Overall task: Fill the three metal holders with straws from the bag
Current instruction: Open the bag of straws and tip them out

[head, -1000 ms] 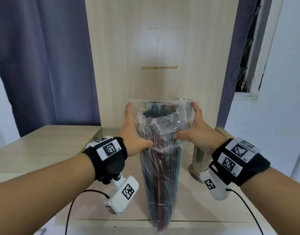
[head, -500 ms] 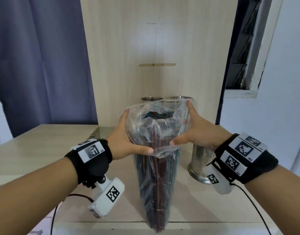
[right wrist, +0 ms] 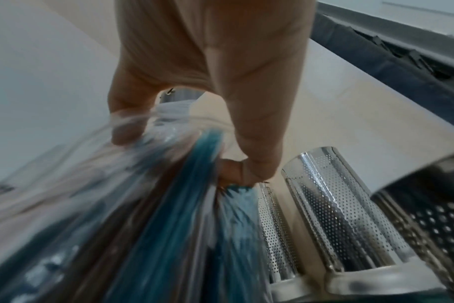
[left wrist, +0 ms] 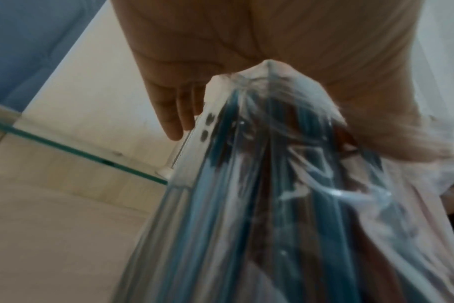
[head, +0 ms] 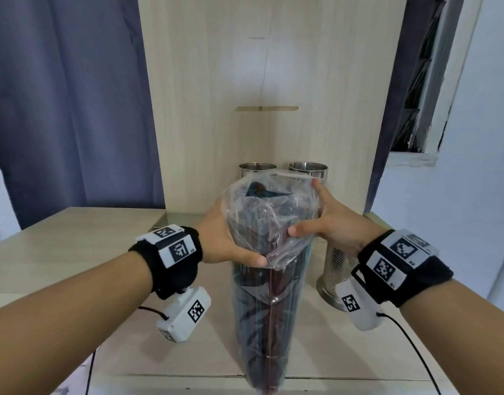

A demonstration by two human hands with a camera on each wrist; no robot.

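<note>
- The left hand (head: 231,240) and right hand (head: 330,223) both grip the top of the bag (head: 262,280) of straws (head: 259,192), standing on the tabletop (head: 60,246).
- If they tug hard, the bag could tip and hit the holders (right wrist: 334,205).

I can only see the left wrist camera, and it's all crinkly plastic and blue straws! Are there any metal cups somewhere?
Observer: Yes. The head view shows a left rear holder and a right rear holder behind the bag, plus a third holder to its right.
Operator: Are straws in them yet?
Observer: None stick out of any holder. The straws are all inside the bag.
Operator: What's the other hand doing?
Observer: The right hand grips the bag's top on the right side, thumb in front.
</note>
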